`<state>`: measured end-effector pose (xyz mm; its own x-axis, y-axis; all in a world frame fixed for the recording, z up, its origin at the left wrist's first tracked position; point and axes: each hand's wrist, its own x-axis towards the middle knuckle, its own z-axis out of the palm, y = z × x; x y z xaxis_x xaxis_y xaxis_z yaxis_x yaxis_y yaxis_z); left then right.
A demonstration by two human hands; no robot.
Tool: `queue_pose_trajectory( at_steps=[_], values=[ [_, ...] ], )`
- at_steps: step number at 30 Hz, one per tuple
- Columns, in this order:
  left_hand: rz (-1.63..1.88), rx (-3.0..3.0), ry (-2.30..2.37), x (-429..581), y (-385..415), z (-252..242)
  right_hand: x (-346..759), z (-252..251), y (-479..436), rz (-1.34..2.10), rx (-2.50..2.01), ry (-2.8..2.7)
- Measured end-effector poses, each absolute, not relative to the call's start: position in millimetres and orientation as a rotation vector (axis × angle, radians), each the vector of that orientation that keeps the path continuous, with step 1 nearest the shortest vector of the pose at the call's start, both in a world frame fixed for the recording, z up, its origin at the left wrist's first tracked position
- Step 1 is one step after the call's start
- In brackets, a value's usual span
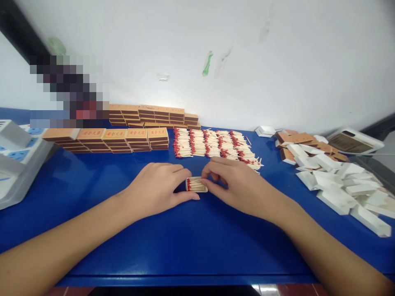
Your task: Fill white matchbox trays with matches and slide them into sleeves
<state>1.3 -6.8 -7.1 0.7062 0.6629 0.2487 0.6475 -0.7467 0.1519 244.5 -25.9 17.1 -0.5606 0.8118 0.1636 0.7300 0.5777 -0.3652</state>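
A small white matchbox tray (187,190) lies on the blue table in front of me, filled with red-headed matches (196,184). My left hand (162,185) grips the tray's left end between thumb and fingers. At the tray's right end, my right hand (230,181) has its thumb and forefinger pinched on the matches; its other fingers curl in. Just beyond both hands lie several bundles of loose matches (197,142) in side-by-side rows, their red heads toward the left.
Stacked matchboxes (117,139) stand at the left, with more stacks (160,115) against the white wall. White trays (336,193) and orange sleeves (299,139) are heaped at the right. A plastic container (21,181) sits at the left edge of the blue table (185,246).
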Motion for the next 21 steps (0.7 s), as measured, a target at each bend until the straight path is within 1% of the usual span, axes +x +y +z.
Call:
queue_pose_trajectory(
  at_steps=[5,8,14,21],
  values=[
    [0.453,2.828,1.101,1.9,-6.9,-5.8,276.6,22.9,-6.8,0.103,-1.420,-2.435],
    [0.437,2.816,1.106,1.7,-6.7,-5.1,298.4,22.9,6.2,0.034,-1.550,-2.469],
    [0.440,2.820,1.099,0.5,-7.5,-6.0,313.5,17.8,19.9,0.219,-1.626,-2.547],
    [0.450,2.813,1.095,0.8,-7.6,-6.0,304.9,12.3,17.2,0.285,-1.599,-2.560]
  ],
)
